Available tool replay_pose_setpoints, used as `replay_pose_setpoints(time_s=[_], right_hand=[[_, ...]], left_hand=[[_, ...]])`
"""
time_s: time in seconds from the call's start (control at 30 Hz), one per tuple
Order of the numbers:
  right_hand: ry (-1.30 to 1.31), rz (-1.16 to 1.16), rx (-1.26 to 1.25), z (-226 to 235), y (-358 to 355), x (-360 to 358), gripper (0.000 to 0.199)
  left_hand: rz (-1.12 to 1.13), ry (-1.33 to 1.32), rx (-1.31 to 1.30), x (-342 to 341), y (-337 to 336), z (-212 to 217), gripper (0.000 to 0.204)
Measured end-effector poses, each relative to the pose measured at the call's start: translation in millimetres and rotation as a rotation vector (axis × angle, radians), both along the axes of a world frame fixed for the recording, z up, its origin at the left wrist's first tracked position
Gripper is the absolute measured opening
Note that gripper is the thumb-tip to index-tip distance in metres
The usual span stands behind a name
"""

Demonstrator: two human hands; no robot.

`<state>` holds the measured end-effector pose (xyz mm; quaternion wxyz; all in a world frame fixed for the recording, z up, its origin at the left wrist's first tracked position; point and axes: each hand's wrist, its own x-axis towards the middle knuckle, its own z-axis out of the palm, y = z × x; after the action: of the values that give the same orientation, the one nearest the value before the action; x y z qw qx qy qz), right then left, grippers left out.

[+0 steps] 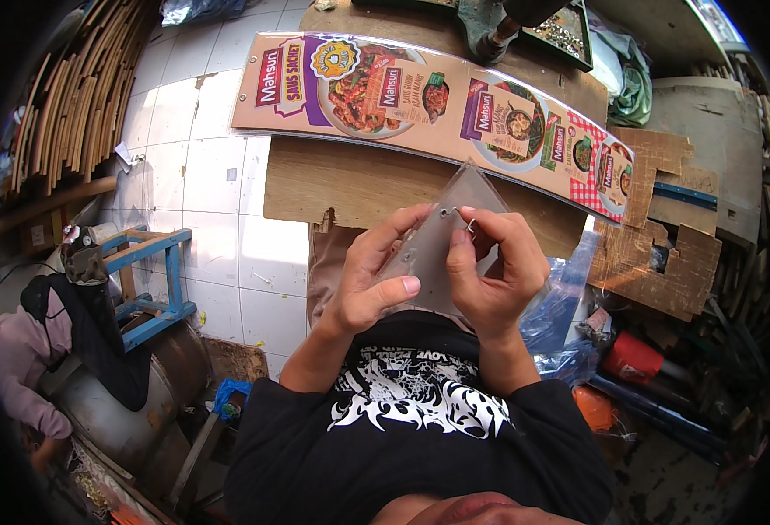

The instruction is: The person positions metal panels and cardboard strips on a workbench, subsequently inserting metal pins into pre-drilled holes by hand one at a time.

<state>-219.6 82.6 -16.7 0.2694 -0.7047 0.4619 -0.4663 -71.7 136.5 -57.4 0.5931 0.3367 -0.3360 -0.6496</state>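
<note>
My left hand (374,278) grips the lower left side of a clear plastic triangular sheet (459,203), thumb pressed on its face. My right hand (497,269) holds the sheet's right side and pinches a small metal hook (471,227) at a hole near the sheet's upper part. Both hands are held up in front of my chest, above a wooden board (350,184). A long glossy printed strip with food pictures (429,103) lies across the board just beyond the sheet.
A blue wooden stool (153,276) stands on the white tiled floor (210,175) at left. Another person (52,341) crouches at lower left by a metal drum. Cardboard pieces (665,254), tools and clutter fill the right. Wooden slats (79,87) lean at upper left.
</note>
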Motion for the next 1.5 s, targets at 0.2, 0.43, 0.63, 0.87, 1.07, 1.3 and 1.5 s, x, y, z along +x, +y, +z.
replay_pose_setpoints(time_s=[0.2,0.43,0.63,0.87,1.07,1.3,1.5], right_hand=[[0.052,-0.008,-0.045,0,1,4,0.024],[0.002,-0.029,-0.044,-5,-1,1,0.024],[-0.083,0.008,-0.067,-10,-1,1,0.026],[-0.096,-0.01,-0.047,-12,-2,-2,0.026],[-0.086,-0.011,-0.065,-13,-4,-9,0.026],[-0.077,-0.025,-0.057,-12,-6,-17,0.026],[-0.167,0.017,0.104,-7,-7,-23,0.023]], left_hand=[[-0.002,0.036,0.02,-1,1,7,0.074],[-0.034,0.069,0.071,-3,2,3,0.076],[0.029,0.042,0.087,-3,1,10,0.078],[0.082,0.0,0.108,-9,1,8,0.08],[0.119,-0.145,0.193,-17,-3,14,0.085],[0.072,-0.061,0.096,-20,-4,8,0.081],[0.08,-0.082,0.134,-18,-5,9,0.079]])
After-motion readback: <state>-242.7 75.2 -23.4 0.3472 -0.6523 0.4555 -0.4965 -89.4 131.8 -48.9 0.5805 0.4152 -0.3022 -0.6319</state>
